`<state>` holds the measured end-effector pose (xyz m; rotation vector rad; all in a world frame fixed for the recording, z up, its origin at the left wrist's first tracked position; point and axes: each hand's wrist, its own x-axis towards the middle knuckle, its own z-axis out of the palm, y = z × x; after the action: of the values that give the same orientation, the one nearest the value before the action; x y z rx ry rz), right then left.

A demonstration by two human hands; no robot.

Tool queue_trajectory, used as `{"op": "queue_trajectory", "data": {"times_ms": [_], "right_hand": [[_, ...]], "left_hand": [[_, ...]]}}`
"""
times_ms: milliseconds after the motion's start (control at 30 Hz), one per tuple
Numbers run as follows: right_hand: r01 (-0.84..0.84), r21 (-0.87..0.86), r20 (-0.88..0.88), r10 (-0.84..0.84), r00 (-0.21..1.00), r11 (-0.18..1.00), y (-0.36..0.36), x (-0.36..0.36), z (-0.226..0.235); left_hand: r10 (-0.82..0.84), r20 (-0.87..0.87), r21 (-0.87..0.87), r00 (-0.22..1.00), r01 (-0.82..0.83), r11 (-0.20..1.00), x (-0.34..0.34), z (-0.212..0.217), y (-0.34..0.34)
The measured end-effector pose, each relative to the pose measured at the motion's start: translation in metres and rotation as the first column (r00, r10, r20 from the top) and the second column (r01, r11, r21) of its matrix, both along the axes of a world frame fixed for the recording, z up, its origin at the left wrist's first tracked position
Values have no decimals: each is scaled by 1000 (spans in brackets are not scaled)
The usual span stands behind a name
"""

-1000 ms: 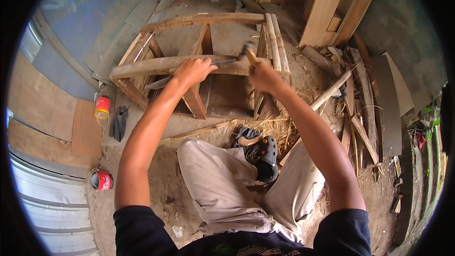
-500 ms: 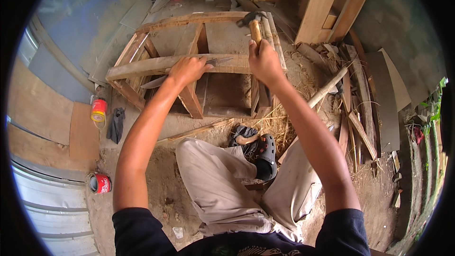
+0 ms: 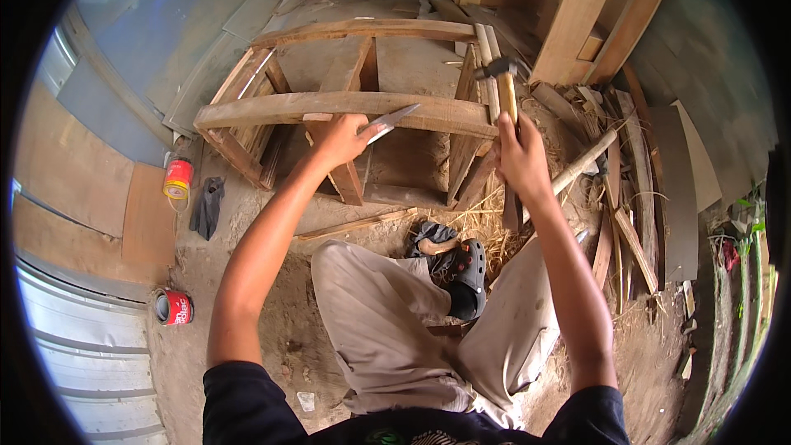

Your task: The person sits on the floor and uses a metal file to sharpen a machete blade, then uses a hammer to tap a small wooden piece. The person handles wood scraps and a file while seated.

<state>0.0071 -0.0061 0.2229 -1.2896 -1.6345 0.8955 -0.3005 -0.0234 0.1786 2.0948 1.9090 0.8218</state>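
My left hand (image 3: 341,143) is closed around a pointed metal blade that looks like a knife (image 3: 397,117), its tip angled up to the right. That hand is at the front curved rail of a wooden frame (image 3: 284,107), near the middle upright. The blade lies across the rail in this view; whether it touches the wood I cannot tell. In my right hand (image 3: 523,158) is a hammer (image 3: 510,92), gripped by its wooden handle with the dark head up. The hammer is beside the frame's right end, apart from the blade. The blade's grip end is hidden by my fingers.
Wood scraps (image 3: 626,173) and a bamboo pole (image 3: 587,162) lie on the right. Tall boards (image 3: 581,12) lean behind. Two red cans (image 3: 177,177) and a dark cloth (image 3: 208,206) are on the left. Straw surrounds my shoe (image 3: 468,268).
My right hand and the hammer have moved right and toward me, away from the rail. My left hand has shifted slightly right and nearer, and the blade now points up more steeply.
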Motion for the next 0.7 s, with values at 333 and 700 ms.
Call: {"op": "queue_trajectory", "data": {"times_ms": [333, 700], "right_hand": [[-117, 25, 185, 110, 976, 993, -15, -30, -21], [-158, -6, 285, 153, 946, 987, 5, -48, -3]], "left_hand": [[426, 816, -575, 391, 472, 668, 9, -10, -10], [531, 827, -554, 185, 424, 716, 41, -3, -21]]}}
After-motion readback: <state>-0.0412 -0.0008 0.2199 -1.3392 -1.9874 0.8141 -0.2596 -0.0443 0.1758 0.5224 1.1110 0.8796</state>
